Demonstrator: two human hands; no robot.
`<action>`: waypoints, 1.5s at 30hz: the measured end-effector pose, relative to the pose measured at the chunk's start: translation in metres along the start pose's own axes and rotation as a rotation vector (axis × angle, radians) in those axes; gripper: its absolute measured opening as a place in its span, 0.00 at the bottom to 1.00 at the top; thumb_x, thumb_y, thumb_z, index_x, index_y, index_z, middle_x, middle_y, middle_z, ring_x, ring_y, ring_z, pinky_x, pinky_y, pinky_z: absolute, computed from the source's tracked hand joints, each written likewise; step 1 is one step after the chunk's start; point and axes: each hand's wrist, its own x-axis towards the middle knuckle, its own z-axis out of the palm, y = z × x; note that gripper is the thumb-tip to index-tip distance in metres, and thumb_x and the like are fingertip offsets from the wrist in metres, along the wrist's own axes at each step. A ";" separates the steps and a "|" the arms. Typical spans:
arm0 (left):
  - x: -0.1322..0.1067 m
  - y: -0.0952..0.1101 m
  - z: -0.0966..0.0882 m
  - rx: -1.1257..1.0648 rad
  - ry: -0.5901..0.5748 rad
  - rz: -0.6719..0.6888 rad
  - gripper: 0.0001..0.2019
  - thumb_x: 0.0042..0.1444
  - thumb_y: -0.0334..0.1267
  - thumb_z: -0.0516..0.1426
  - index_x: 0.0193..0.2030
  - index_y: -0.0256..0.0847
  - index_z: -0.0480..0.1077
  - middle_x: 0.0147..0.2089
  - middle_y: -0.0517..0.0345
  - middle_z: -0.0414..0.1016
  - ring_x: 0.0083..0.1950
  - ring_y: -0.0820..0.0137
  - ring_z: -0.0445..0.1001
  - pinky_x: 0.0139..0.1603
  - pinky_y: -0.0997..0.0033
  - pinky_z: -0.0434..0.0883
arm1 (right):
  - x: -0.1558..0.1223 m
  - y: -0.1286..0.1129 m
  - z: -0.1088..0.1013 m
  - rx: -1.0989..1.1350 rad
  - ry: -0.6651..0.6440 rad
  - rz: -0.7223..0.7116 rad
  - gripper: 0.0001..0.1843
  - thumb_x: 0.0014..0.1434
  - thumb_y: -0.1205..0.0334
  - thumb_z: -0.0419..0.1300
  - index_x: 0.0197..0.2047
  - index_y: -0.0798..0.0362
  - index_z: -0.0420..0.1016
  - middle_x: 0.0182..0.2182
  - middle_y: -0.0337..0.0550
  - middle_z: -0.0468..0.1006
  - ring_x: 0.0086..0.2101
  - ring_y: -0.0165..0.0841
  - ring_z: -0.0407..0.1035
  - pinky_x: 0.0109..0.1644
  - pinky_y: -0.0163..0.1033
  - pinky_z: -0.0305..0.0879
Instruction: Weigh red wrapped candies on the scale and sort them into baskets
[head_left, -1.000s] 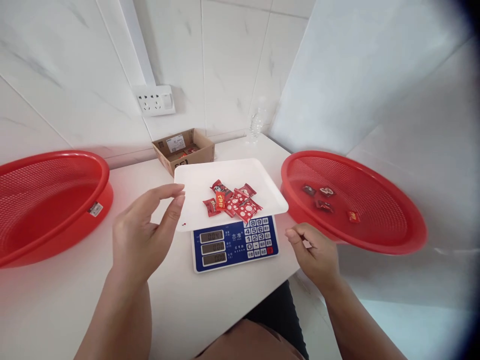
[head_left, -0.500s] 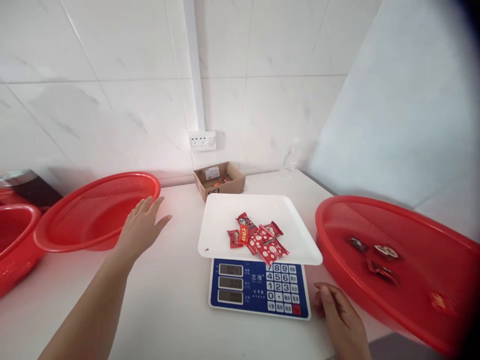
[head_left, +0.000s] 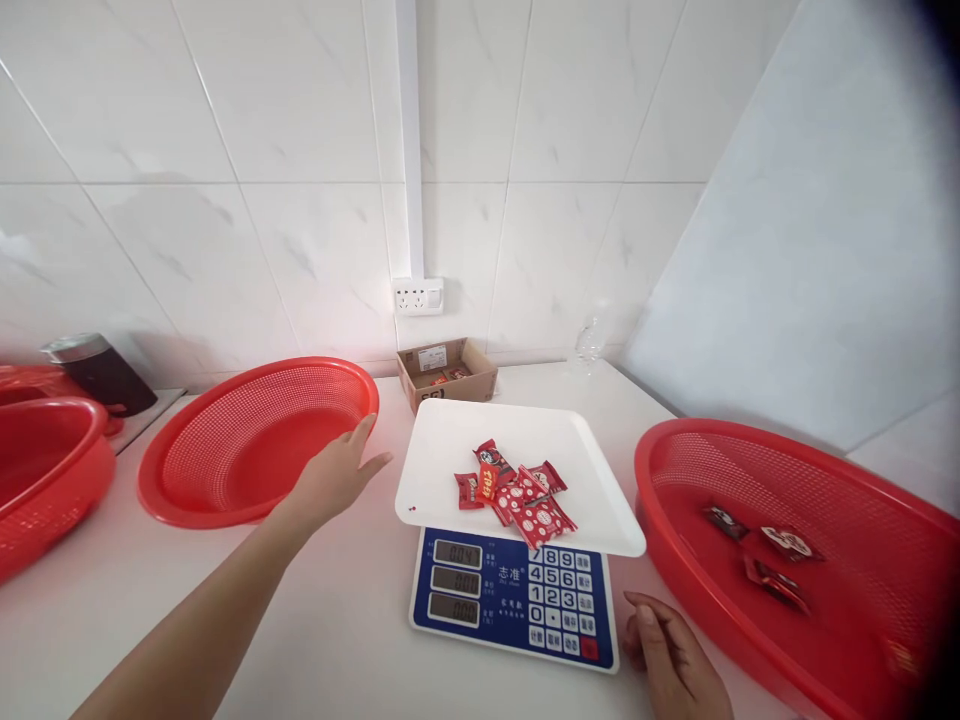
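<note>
My left hand [head_left: 337, 475] is at the right rim of a red perforated plastic basket [head_left: 176, 515], its fingers over the rim and thumb apart on the outside; some fingers are hidden. Beside the scale's lower right corner, my right hand [head_left: 671, 655] is closed with its fingers curled, and whatever may be in it is hidden. The blue and white digital scale [head_left: 517, 605] shows lit readings under a white tray [head_left: 442, 435]. Several red-wrapped snack packets [head_left: 544, 522] lie in a small heap on the tray.
A large red basket [head_left: 720, 430] at right contains several wrapped snacks [head_left: 787, 542]. At far left stand another red basket [head_left: 64, 515] and a dark jar [head_left: 112, 375]. An open cardboard box [head_left: 450, 385] and a clear plastic bottle [head_left: 589, 345] are near the wall.
My left hand and the red basket beside it have moved right, nearer the scale. My right hand stays beside the scale. The camera view has shifted slightly.
</note>
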 end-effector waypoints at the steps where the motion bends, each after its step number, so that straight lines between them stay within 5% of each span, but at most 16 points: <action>1: -0.001 0.007 0.002 -0.011 -0.017 0.029 0.32 0.60 0.56 0.43 0.68 0.46 0.45 0.58 0.45 0.70 0.54 0.52 0.72 0.44 0.58 0.71 | -0.001 -0.001 0.001 -0.001 0.012 -0.005 0.30 0.50 0.32 0.51 0.37 0.51 0.72 0.21 0.39 0.71 0.23 0.34 0.67 0.28 0.37 0.68; 10: -0.005 0.037 -0.001 -0.028 -0.132 0.180 0.33 0.60 0.58 0.42 0.69 0.46 0.45 0.55 0.45 0.73 0.52 0.52 0.74 0.42 0.55 0.72 | -0.002 -0.003 0.003 -0.031 0.015 0.049 0.32 0.48 0.31 0.51 0.39 0.50 0.73 0.27 0.43 0.76 0.28 0.37 0.72 0.32 0.38 0.72; 16: -0.001 0.060 0.004 0.024 -0.134 0.326 0.34 0.62 0.55 0.43 0.69 0.37 0.46 0.71 0.41 0.48 0.72 0.52 0.44 0.66 0.47 0.52 | -0.003 0.000 0.007 -0.035 0.029 -0.015 0.28 0.51 0.35 0.51 0.39 0.50 0.74 0.25 0.42 0.76 0.26 0.35 0.70 0.30 0.36 0.70; 23: 0.000 0.111 0.029 -0.022 -0.324 0.645 0.41 0.56 0.65 0.44 0.70 0.45 0.40 0.73 0.49 0.38 0.73 0.57 0.35 0.69 0.53 0.47 | -0.006 -0.010 0.006 -0.018 -0.015 -0.014 0.27 0.52 0.36 0.52 0.38 0.51 0.73 0.30 0.45 0.79 0.29 0.36 0.73 0.33 0.36 0.71; 28: 0.014 0.125 0.047 -0.014 -0.357 0.761 0.44 0.53 0.67 0.45 0.70 0.43 0.42 0.73 0.44 0.42 0.72 0.52 0.38 0.68 0.50 0.47 | -0.008 -0.013 0.007 -0.014 0.002 -0.069 0.26 0.55 0.37 0.50 0.38 0.51 0.73 0.28 0.44 0.78 0.27 0.35 0.72 0.33 0.36 0.70; 36: 0.027 0.115 0.048 0.054 -0.230 0.809 0.36 0.61 0.60 0.40 0.69 0.41 0.42 0.70 0.46 0.51 0.69 0.58 0.50 0.65 0.57 0.52 | -0.009 -0.015 0.007 -0.007 -0.032 -0.099 0.25 0.57 0.38 0.50 0.38 0.52 0.74 0.32 0.45 0.80 0.30 0.35 0.73 0.34 0.36 0.71; 40: 0.034 0.111 0.047 0.120 -0.151 0.782 0.32 0.61 0.60 0.40 0.62 0.40 0.58 0.60 0.42 0.65 0.61 0.54 0.61 0.59 0.53 0.58 | -0.010 -0.017 0.007 0.009 -0.032 -0.096 0.25 0.57 0.38 0.51 0.38 0.52 0.74 0.31 0.45 0.80 0.29 0.35 0.73 0.33 0.36 0.71; 45: 0.045 0.111 0.047 0.153 -0.108 0.736 0.27 0.60 0.59 0.41 0.46 0.41 0.69 0.47 0.45 0.73 0.50 0.58 0.69 0.44 0.63 0.67 | -0.010 -0.018 0.006 0.000 -0.031 -0.090 0.26 0.56 0.37 0.50 0.38 0.52 0.74 0.34 0.47 0.81 0.30 0.35 0.74 0.34 0.36 0.71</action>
